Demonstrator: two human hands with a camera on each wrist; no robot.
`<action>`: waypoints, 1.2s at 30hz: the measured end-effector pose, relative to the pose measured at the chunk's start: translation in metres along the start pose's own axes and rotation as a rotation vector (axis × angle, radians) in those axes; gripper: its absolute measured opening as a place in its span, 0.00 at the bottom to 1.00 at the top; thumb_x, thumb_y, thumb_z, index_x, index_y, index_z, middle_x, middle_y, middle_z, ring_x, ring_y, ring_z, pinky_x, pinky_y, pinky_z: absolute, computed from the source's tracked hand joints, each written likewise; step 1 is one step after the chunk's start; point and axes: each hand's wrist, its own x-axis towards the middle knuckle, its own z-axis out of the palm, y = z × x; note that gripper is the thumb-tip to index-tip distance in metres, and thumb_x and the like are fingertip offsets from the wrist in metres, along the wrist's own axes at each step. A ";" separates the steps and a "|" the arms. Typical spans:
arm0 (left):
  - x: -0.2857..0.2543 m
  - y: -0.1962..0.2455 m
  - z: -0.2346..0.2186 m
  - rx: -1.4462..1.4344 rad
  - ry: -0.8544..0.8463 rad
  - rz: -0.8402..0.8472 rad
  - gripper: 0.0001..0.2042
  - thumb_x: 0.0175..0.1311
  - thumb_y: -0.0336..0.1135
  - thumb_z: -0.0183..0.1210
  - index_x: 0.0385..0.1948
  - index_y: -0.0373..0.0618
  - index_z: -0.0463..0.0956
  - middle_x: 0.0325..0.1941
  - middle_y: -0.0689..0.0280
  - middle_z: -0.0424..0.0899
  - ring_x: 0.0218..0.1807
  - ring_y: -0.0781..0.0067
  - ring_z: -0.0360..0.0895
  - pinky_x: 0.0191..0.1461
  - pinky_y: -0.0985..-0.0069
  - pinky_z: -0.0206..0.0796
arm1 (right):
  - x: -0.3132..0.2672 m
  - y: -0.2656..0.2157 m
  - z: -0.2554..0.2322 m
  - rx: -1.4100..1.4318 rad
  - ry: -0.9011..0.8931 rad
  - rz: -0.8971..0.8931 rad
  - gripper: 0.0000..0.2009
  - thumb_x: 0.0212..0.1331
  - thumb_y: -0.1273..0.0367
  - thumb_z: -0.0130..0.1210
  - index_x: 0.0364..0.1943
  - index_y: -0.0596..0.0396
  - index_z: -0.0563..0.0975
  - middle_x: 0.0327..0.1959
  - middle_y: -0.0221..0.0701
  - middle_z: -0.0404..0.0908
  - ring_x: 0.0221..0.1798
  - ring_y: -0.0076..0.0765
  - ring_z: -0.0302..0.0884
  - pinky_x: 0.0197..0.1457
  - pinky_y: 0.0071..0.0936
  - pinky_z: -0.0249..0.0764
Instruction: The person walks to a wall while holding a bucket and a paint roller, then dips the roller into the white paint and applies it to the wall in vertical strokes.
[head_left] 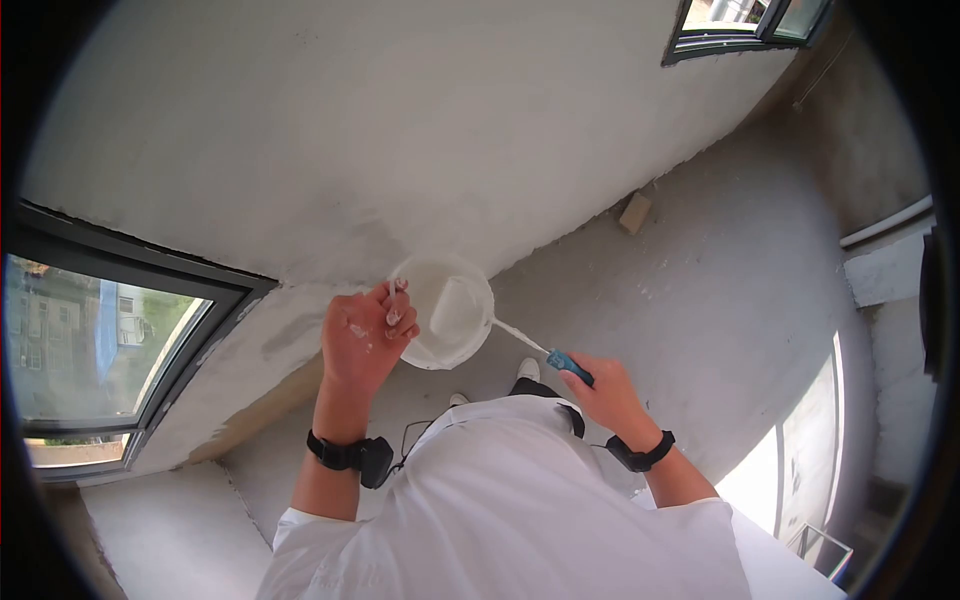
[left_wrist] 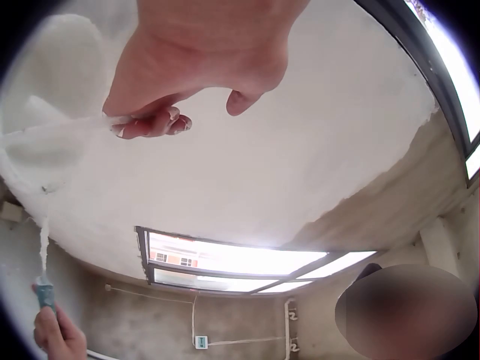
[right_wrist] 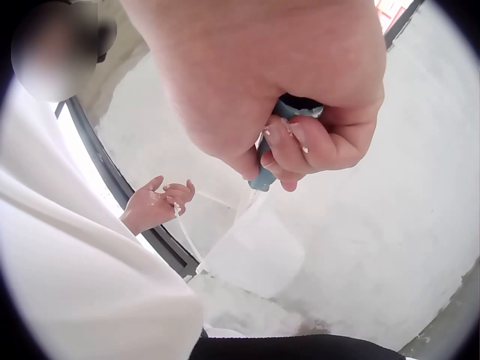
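My left hand holds up a white bucket by its thin bail handle, the fingers curled round it. White smears mark the fingertips and the back of that hand. To the right, my right hand grips the teal handle of a paint roller. Its white-coated rod runs over the bucket's rim. Inside the bucket lies a pale, roller-like shape, coated white. In the right wrist view the bucket hangs below both hands.
A plastered wall rises just beyond the bucket. Dark-framed windows stand at the left and upper right. On the grey floor, a block lies near the wall's foot. My shoe shows below the bucket.
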 end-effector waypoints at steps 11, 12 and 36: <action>-0.043 0.022 -0.095 -0.112 0.019 0.090 0.20 0.62 0.45 0.46 0.47 0.39 0.69 0.28 0.69 0.68 0.30 0.74 0.62 0.43 0.73 0.57 | -0.009 -0.025 0.058 -0.021 -0.111 0.159 0.13 0.66 0.65 0.61 0.49 0.58 0.82 0.22 0.35 0.73 0.25 0.26 0.66 0.31 0.28 0.67; -0.047 0.022 -0.103 -0.114 0.043 0.103 0.20 0.62 0.45 0.46 0.47 0.39 0.70 0.28 0.70 0.68 0.30 0.74 0.62 0.43 0.73 0.58 | -0.008 -0.032 0.061 -0.015 -0.114 0.166 0.14 0.67 0.65 0.60 0.49 0.60 0.82 0.22 0.30 0.72 0.26 0.23 0.63 0.32 0.26 0.66; -0.181 -0.080 -0.478 -0.464 0.827 0.197 0.16 0.64 0.55 0.49 0.30 0.53 0.71 0.15 0.78 0.61 0.16 0.80 0.56 0.28 0.74 0.52 | 0.112 -0.205 0.138 0.565 0.167 -0.031 0.14 0.78 0.60 0.46 0.48 0.57 0.76 0.20 0.19 0.61 0.19 0.14 0.54 0.22 0.18 0.52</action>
